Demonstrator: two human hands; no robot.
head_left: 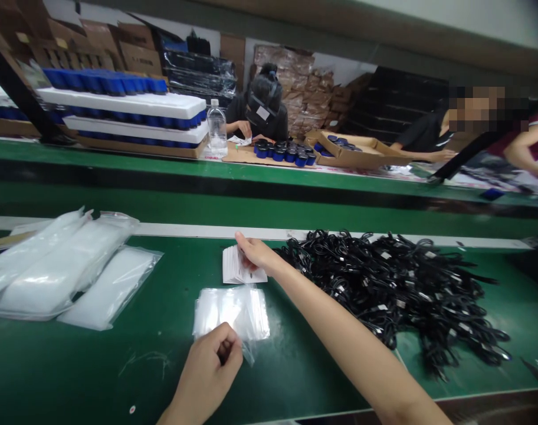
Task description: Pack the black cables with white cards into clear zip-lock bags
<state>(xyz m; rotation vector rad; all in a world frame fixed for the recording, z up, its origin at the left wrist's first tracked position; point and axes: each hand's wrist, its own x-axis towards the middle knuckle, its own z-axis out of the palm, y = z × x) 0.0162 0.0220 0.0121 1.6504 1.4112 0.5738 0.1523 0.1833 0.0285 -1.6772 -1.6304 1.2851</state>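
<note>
My right hand (255,254) reaches across to a stack of small white printed cards (232,267), its fingers on the right part of the stack. Nearer to me lies a pile of clear plastic bags (227,304). My left hand (216,360) is at the pile's front edge with thumb and forefinger pinched together on a clear bag, a corner of which shows just right of the fingers. To the right of my right forearm is a big heap of coiled black cables (384,283).
Full plastic packs (52,271) lie at the left of the green table (163,378). Beyond a raised green ledge (184,168) stand trays of blue items (131,105), a clear bottle (216,130), an open carton (361,154) and several people at work.
</note>
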